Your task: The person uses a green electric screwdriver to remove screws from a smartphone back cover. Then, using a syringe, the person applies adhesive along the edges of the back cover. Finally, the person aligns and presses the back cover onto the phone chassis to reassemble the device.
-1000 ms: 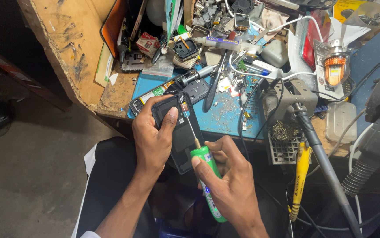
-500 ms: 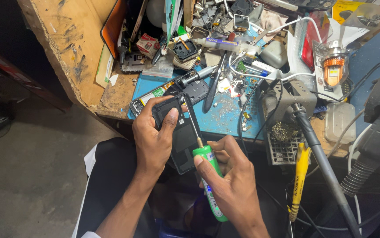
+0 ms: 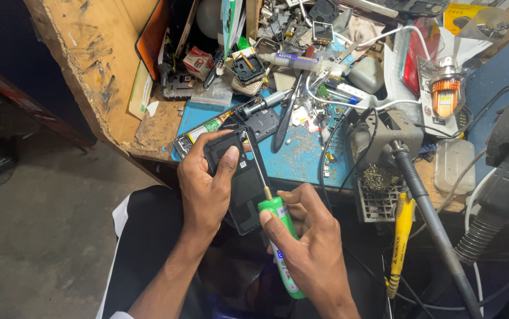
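Black phone body [image 3: 244, 177], back uppermost, was held over the lap at the bench edge, the left hand [image 3: 207, 183] wrapped round its upper end with the thumb pressed flat on the back and the fingers curled beneath. Green-handled screwdriver [image 3: 280, 236] was clamped in the closed fingers of the right hand [image 3: 310, 248], its thin shaft running up past the left thumb to a tip at the body's top corner, just beyond the fingertips. Against the earlier frames, grips and tip position looked nearly unchanged, suggesting work continuing at one spot; blue mat [image 3: 301, 147] lay beyond the fingertips.
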